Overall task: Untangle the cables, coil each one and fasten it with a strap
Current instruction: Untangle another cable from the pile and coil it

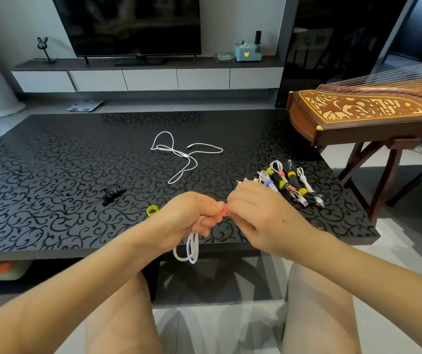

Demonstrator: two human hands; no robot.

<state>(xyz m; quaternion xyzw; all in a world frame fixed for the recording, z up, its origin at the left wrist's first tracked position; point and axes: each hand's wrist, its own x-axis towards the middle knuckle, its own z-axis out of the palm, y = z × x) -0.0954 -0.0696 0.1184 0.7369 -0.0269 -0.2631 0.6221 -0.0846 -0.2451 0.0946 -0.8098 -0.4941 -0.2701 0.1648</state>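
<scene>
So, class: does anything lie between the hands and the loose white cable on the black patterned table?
Nothing visible does. The loose white cable lies past the left hand and right hand; the yellow strap ring sits aside, left.

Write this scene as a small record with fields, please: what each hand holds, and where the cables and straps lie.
left hand: grips the coiled white cable, loops hanging down
right hand: fingers pinch the pink strap at the coil
loose white cable: uncoiled, mid-table
strapped cables: pile at the table's right side
spares: yellow strap and black bundle, perhaps straps, left of the hands
</scene>
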